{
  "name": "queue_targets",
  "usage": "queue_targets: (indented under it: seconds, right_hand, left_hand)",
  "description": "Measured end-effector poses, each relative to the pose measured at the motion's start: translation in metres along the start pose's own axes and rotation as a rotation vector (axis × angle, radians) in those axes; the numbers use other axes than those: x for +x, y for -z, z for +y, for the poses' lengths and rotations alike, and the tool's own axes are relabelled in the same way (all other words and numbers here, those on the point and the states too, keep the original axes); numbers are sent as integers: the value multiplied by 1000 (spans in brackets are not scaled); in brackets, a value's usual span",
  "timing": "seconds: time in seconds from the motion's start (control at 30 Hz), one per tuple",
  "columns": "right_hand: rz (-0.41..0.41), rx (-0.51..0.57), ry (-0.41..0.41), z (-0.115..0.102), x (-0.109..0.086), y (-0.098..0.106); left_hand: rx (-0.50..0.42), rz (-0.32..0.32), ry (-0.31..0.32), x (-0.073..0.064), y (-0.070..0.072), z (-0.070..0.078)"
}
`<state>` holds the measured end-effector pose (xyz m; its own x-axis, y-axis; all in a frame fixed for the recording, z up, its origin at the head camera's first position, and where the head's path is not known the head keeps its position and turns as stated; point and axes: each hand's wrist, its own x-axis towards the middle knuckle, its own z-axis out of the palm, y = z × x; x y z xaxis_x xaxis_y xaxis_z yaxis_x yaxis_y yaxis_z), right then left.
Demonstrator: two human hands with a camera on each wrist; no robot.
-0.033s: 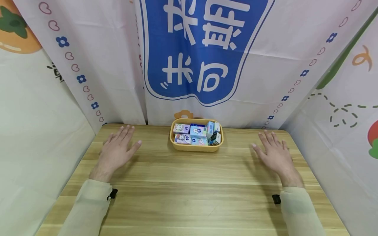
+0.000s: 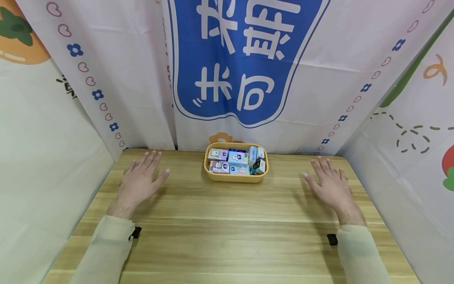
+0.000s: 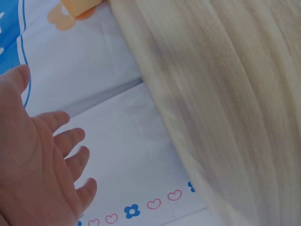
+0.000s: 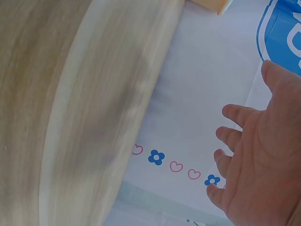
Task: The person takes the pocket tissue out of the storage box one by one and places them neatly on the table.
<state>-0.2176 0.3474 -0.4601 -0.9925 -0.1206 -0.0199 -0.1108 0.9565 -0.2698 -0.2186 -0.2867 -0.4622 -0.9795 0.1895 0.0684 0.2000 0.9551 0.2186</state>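
Observation:
A yellow oval basket (image 2: 235, 178) stands at the back middle of the wooden table (image 2: 227, 228). Several small printed packs lie in it, among them a purple one (image 2: 218, 154), a light blue one (image 2: 238, 157) and a dark one (image 2: 258, 167) leaning at the right end. To the basket's left, my left hand (image 2: 140, 183) is palm down with its fingers spread, holding nothing. My right hand (image 2: 330, 185) mirrors it on the right side, fingers extended and nothing in them. Both wrist views show the left palm (image 3: 37, 160) and right palm (image 4: 268, 150) bare.
A white printed cloth (image 2: 142, 98) with a blue sign (image 2: 234, 59) hangs right behind the table's back edge. Further white cloth panels stand at the left (image 2: 46, 165) and right (image 2: 408, 189) sides. Black straps (image 2: 332, 239) show at both sleeve cuffs.

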Motion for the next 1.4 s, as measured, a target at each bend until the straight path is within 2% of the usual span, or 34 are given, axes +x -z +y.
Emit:
queue_targets:
  seconds: [0.3,0.6,0.8,1.07,1.4]
  right_hand:
    - [-5,-2,3,3,3,-2]
    - [-17,3,10,0,6,-5]
    - [-23,10,16,-5,7,-7]
    - [26,61,66,2,10,-18]
    - [-20,9,48,-18,9,-14]
  left_hand:
    - [-7,-7,-5,5,0,4]
    - [-30,-22,-23,15,-5,18]
    - [-46,-18,-48,28,-15,32]
    - [-86,-14,-97,45,-28,54]
    - [-122,-38,-146,58,-36,78]
